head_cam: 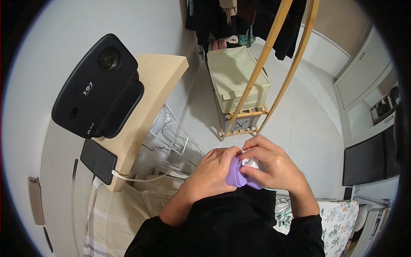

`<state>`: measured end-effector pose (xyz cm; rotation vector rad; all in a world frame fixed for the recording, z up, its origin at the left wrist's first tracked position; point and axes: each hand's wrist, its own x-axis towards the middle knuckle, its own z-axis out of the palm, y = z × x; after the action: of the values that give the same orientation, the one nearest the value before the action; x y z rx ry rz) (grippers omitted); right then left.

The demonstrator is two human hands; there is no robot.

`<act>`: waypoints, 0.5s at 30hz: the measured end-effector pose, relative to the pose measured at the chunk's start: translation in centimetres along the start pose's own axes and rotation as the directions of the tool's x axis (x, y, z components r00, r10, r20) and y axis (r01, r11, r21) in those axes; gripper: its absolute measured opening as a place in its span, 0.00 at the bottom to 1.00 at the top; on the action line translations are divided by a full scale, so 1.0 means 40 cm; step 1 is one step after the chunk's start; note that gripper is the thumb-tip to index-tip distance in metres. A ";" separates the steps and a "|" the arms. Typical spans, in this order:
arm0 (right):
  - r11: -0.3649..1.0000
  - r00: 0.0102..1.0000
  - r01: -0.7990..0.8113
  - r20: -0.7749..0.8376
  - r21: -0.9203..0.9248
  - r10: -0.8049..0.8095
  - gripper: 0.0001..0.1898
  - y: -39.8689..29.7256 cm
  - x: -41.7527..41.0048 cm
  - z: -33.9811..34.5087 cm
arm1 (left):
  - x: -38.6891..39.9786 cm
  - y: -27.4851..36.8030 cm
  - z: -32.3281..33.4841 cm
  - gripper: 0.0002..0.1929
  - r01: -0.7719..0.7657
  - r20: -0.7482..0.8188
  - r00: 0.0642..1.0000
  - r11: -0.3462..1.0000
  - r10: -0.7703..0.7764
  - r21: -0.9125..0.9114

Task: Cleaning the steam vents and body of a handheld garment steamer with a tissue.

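A small purple container (236, 173) is gripped in my left hand (208, 172), in front of my dark top. My right hand (276, 163) bends its thumb and fingers around a crumpled white piece (251, 163), perhaps thin plastic or cloth, at the container's open side. Another purple part (255, 183) shows beneath my right thumb; whether it is a lid joined to the container I cannot tell. My fingers hide much of both purple parts.
A black projector (96, 86) and a smartphone (98, 161) with a white cable (141, 180) rest on a wooden shelf (154, 86) at left. Ahead stands a wooden clothes rack (273, 38) with a cream fabric storage box (237, 75). A floral-patterned bedspread (337, 218) lies at lower right.
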<state>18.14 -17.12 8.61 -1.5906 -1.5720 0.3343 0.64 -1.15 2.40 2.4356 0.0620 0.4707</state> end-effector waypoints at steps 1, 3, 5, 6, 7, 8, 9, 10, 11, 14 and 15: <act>1.000 1.000 -0.026 -0.016 0.000 0.026 0.12 0.001 -0.001 0.001 | 0.001 0.002 -0.002 0.52 -0.001 0.000 1.000 1.000 0.001 0.000; 0.998 0.998 -0.057 0.009 -0.003 0.057 0.12 0.003 -0.006 -0.001 | 0.004 0.009 -0.008 0.52 0.022 0.042 0.999 1.000 -0.022 0.012; 0.996 0.996 -0.088 0.034 -0.008 0.088 0.12 0.008 -0.006 -0.004 | 0.005 0.006 -0.007 0.53 0.015 0.044 0.999 1.000 -0.016 0.010; 0.998 0.997 -0.061 0.036 -0.016 0.061 0.13 0.011 -0.006 -0.005 | 0.004 0.006 -0.005 0.53 0.010 0.048 0.999 1.000 -0.010 0.006; 0.999 0.999 -0.033 0.038 -0.024 0.034 0.15 0.012 -0.006 -0.005 | 0.004 0.007 -0.005 0.53 0.010 0.048 0.999 1.000 -0.010 0.006; 0.999 0.999 -0.034 0.039 -0.024 0.035 0.15 0.009 -0.006 -0.005 | 0.004 0.008 -0.005 0.53 0.009 0.039 0.999 1.000 -0.009 0.013; 0.998 0.998 -0.065 0.018 -0.013 0.065 0.16 0.005 -0.005 -0.004 | 0.004 0.008 -0.005 0.53 0.008 0.029 1.000 1.000 -0.009 0.020; 0.995 0.995 -0.096 -0.002 -0.002 0.096 0.17 0.003 -0.004 -0.004 | 0.005 0.009 -0.006 0.53 0.009 0.028 1.000 1.000 -0.009 0.020; 0.995 0.995 -0.095 -0.001 -0.002 0.095 0.17 0.005 -0.004 -0.004 | 0.007 0.009 -0.007 0.52 0.005 0.027 1.000 1.000 -0.005 0.019; 0.998 0.998 -0.056 -0.010 -0.008 0.056 0.20 0.011 -0.003 -0.002 | 0.012 0.021 -0.018 0.48 0.035 0.051 0.998 0.999 -0.034 -0.016; 1.000 1.000 -0.018 -0.015 -0.024 0.018 0.20 0.011 -0.003 -0.001 | 0.014 0.024 -0.020 0.43 0.068 0.077 0.995 0.996 -0.063 -0.054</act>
<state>18.44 -17.17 8.29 -1.6230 -1.5560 0.3137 0.79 -1.34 3.75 2.3858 0.0950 0.3461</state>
